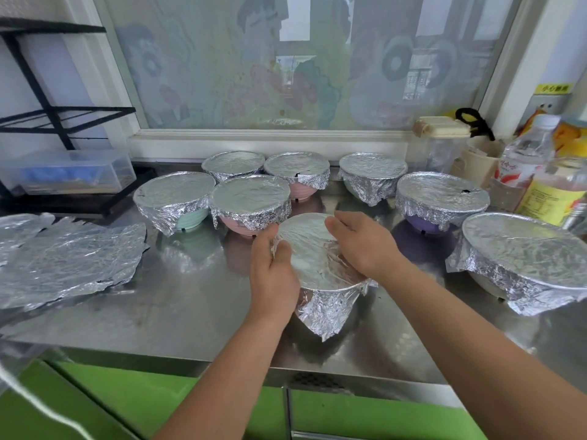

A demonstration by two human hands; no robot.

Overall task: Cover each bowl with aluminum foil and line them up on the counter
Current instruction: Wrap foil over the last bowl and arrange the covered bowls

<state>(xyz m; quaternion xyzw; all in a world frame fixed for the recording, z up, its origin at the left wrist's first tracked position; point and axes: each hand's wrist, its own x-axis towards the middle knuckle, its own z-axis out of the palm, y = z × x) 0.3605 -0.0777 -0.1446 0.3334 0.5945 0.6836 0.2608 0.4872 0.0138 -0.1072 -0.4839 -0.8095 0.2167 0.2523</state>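
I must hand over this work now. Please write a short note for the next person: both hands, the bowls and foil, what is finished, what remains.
Left hand: grips the left rim of the front bowl wrapped in silver aluminium foil.
Right hand: lies open over its right rim, pressing the foil down.
Done: seven other bowls are covered, from the mint-green bowl at left to the large bowl at far right.
Left: tuck this bowl's hanging front flap; the bowls stand in a loose cluster, so line them up.
Spare crumpled foil sheets lie left on the steel counter.
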